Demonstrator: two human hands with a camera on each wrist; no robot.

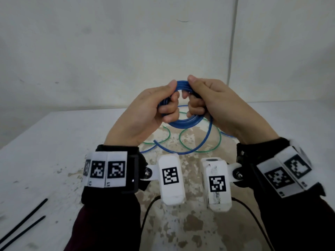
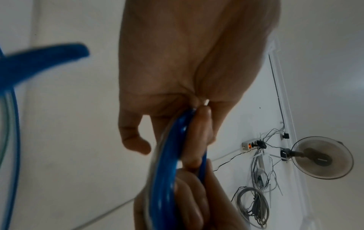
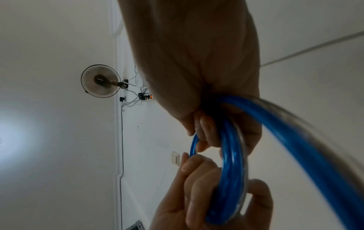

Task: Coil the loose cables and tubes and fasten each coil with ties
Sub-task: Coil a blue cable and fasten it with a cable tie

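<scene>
The blue tube (image 1: 183,122) is wound into a round coil held upright above the middle of the table (image 1: 54,142), its open ring facing the person and its plane running left to right. The left hand (image 1: 145,113) grips the coil's left side, fingers (image 1: 168,107) curled through the ring and thumb pressed over the top. The right hand (image 1: 215,104) grips the right side the same way, fingers curled inward through the ring, thumb on the top arc. The 2 thumbs nearly meet at the top of the coil; the bottom arc hangs free below both hands.

From the coil's right side a loose length of the blue tube drops to the table, sweeps toward the near edge and curves left, ending in a free end (image 1: 155,142) below the left wrist. A thin green tube (image 1: 183,140) lies in loose loops on the table under the hands, crossing the blue length.

2 black cable ties (image 1: 23,220) lie side by side near the near left corner, pointing diagonally toward the far right.

Both wrists carry white blocks printed with black square marker codes (image 1: 116,169); no readable writing shows.
</scene>
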